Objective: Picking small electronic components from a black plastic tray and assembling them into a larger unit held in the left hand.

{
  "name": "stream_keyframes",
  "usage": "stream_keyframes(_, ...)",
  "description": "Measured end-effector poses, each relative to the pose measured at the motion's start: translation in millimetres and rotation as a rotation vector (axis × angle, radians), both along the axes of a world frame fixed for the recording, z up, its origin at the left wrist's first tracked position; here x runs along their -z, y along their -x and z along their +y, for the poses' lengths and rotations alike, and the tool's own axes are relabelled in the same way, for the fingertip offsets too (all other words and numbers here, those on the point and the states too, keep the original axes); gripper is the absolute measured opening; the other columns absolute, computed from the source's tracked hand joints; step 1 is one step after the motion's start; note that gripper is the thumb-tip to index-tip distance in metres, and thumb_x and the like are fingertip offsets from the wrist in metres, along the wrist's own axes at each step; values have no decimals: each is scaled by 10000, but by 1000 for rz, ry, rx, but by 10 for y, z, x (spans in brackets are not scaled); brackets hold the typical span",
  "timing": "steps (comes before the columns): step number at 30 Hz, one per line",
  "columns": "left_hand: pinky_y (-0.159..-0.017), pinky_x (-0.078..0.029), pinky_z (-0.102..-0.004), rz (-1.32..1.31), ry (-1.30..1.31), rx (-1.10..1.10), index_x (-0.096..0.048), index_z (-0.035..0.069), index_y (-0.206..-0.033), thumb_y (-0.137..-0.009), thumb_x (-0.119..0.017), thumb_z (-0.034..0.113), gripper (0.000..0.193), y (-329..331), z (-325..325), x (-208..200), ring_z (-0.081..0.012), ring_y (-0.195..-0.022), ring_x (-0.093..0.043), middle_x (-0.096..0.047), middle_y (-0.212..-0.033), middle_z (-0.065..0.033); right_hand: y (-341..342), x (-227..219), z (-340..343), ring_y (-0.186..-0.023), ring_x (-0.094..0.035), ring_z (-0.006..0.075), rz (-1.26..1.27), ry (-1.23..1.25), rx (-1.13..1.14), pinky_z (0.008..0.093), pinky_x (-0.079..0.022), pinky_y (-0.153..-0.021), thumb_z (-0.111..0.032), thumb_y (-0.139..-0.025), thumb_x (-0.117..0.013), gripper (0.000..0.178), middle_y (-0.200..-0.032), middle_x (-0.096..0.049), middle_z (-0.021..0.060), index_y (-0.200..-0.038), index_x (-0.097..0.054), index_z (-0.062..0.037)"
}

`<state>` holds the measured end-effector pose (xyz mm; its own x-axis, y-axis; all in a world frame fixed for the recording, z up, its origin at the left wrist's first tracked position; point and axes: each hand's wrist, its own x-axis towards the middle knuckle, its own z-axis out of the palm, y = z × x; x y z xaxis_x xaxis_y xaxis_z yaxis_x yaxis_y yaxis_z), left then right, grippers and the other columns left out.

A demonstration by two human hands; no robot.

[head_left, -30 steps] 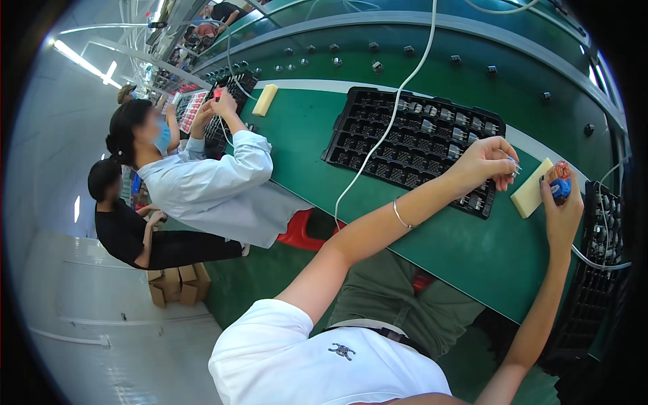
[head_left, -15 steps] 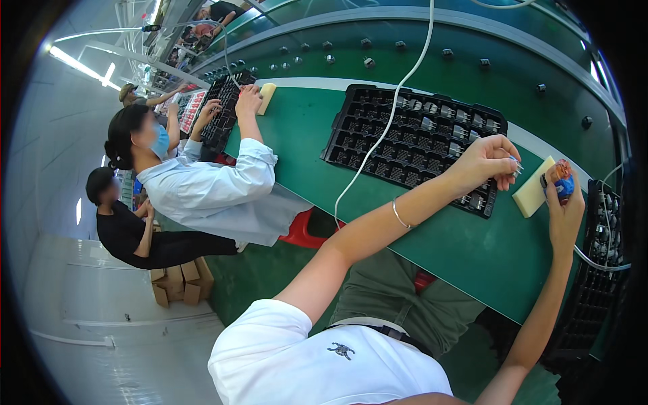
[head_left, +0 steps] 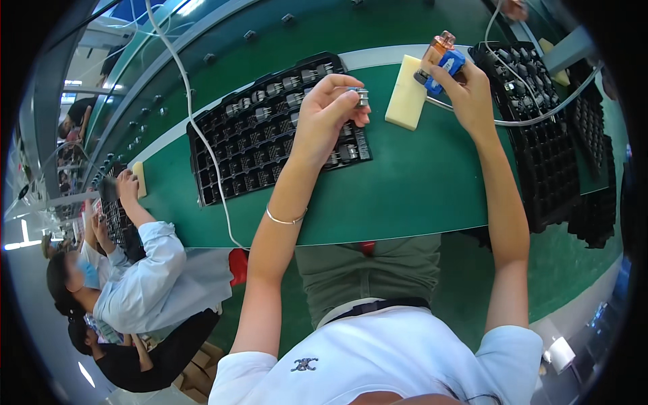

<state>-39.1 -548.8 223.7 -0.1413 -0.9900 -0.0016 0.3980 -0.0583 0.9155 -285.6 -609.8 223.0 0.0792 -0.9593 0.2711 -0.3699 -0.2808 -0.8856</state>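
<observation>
My left hand (head_left: 329, 111) is closed, its fingertips pinching a small silvery metal part (head_left: 362, 98) above the right end of a black compartment tray (head_left: 246, 152). Several similar metal parts sit in the tray's far and right compartments. In my right hand (head_left: 469, 94) is a blue tool (head_left: 445, 67) with an orange see-through end and a dark piece at its side; its exact kind I cannot make out. Just left of that hand, a cream foam-like block (head_left: 407, 94) lies on the green tabletop (head_left: 405, 182).
A second black tray (head_left: 540, 162) with metal parts stands at the right. A pale hose (head_left: 547, 120) runs beside my right wrist, and a white cable (head_left: 194, 118) crosses the left tray. Small parts sit on the green strip (head_left: 304, 34) behind. A co-worker (head_left: 142, 270) works at the left.
The view has swung to the right, so more of the right-hand tray shows. Both hands keep their holds on the metal part and the blue tool.
</observation>
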Motion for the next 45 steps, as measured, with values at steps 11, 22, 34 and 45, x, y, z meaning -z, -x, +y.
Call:
stream_keyframes(11,-652,-507,-262,5,15,25,-558,-15,-1077,-926,-576,97,189,140,49,1,-156,-709,-627,-649,-835,-112,-19,-2,228,-624,-571,145,230,364,-72,252,-477,-569,-154,-740,-746,322,-833,-611,69,-969,-626,39)
stream_keyframes(22,-647,-510,-267,-4,17,15,-556,-11,-1084,-939,-560,96,180,53,36,-32,-159,-708,-632,-654,-843,-110,-96,20,151,-602,-560,158,258,395,-66,267,-466,-558,-181,-738,-751,339,-819,-612,80,-962,-628,41)
stream_keyframes(34,-630,-509,-250,21,0,5,-559,-13,-1064,-920,-594,96,184,4,27,-42,-141,-694,-627,-647,-843,-97,-257,-129,94,-634,-539,139,187,261,-127,281,-470,-621,-148,-715,-710,357,-791,-599,87,-1019,-603,6)
stream_keyframes(45,-612,-507,-238,111,15,34,-551,18,-1005,-893,-634,78,152,-75,32,68,-121,-667,-622,-651,-807,-79,-890,0,-1309,-693,-674,269,296,111,-125,364,-524,-702,-307,-711,-710,355,-774,-671,161,-916,-670,-21)
